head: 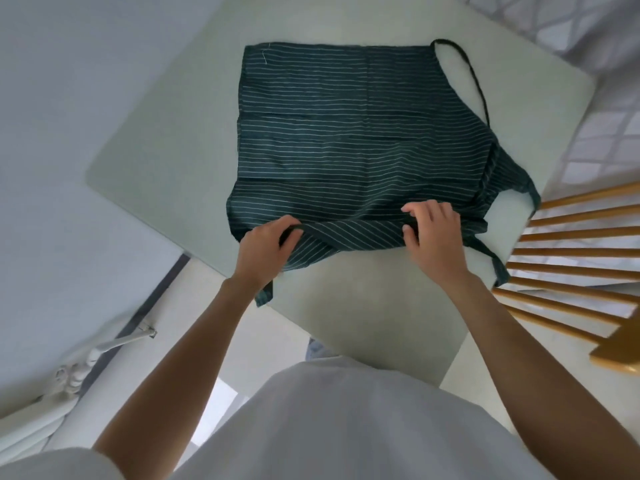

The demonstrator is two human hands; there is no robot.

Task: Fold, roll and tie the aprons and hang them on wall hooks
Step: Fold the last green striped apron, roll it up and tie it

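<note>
1. Nearest the camera, the person's white shirt (346, 427) filled the bottom of the view, with both bare forearms reaching forward to the near edge of the table (166, 140).
2. The left hand (266, 251) gripped the apron's (346, 140) near left corner, thumb and fingers curled round a turned-over flap of cloth.
3. The right hand (433, 230) pinched the same near edge further right, fingers bent onto the fabric with the thumb against the fold.
4. The step in hand looked like the start of the roll, or a last narrow fold: the near hem was lifted and turned toward the far side.
5. The next move would likely call for both hands to turn the edge evenly away from the person, keeping the roll tight and square.
6. The apron lay flat on the middle of the table, already folded to a rough rectangle, its long axis running from the near edge to the far edge and its stripes crossing that.
7. A waist tie (491, 258) trailed over the near right edge; another strap end (265, 296) hung below the left hand.
8. The neck loop (467, 71) lay at the far right corner.
9. A wooden chair (571, 271) stood just beside the right edge.
</note>
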